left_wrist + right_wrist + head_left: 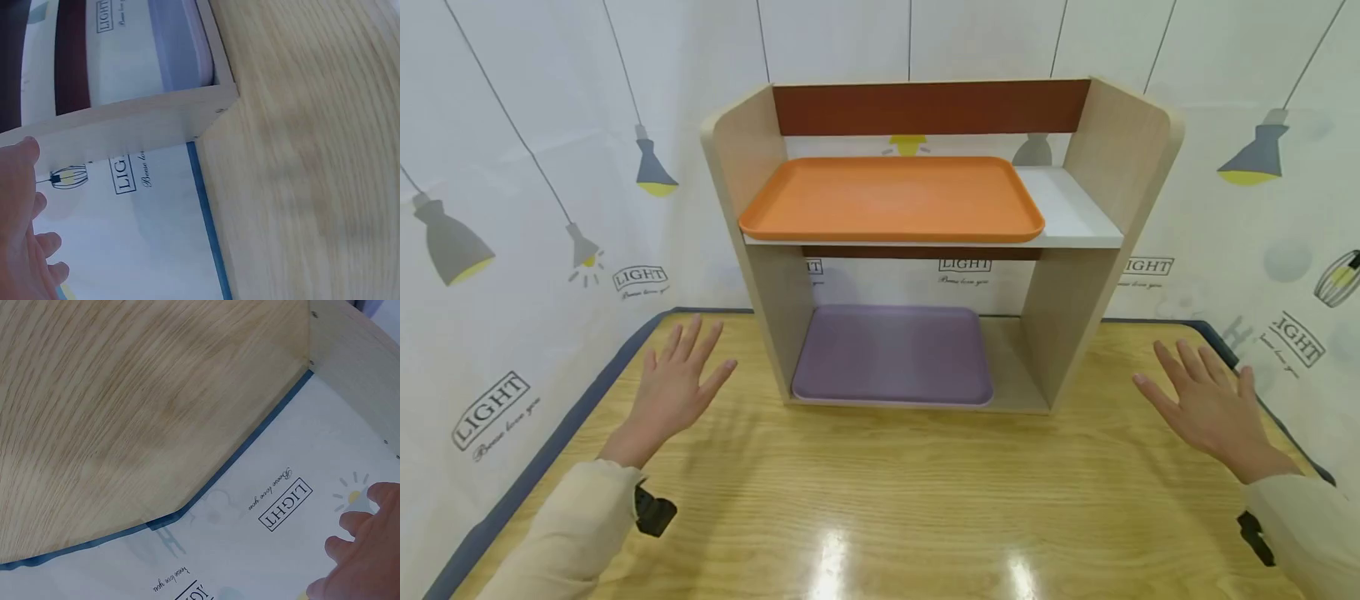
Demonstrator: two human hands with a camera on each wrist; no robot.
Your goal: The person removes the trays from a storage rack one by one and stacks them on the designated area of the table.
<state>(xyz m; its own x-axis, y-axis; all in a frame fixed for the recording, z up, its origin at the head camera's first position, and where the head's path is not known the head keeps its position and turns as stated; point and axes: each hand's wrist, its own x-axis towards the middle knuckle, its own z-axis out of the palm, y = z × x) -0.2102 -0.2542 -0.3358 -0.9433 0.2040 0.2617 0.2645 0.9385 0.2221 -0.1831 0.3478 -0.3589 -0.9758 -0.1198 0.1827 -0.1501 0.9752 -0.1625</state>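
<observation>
A two-tier wooden shelf stands at the back of the table. On its white upper board lies an orange tray, set toward the left, and a purple tray lies on the lower level, also toward the left. My left hand is held out with spread fingers to the left of the shelf, touching nothing. To the right of the shelf, my right hand is likewise spread and holds nothing. Both wrist views show only part of each hand, near the shelf's side panels.
The wood-grain table has a dark blue edge. Behind and beside it hangs a white covering printed with lamps and lettering. Strips of white upper board and bare lower board show to the right of the trays.
</observation>
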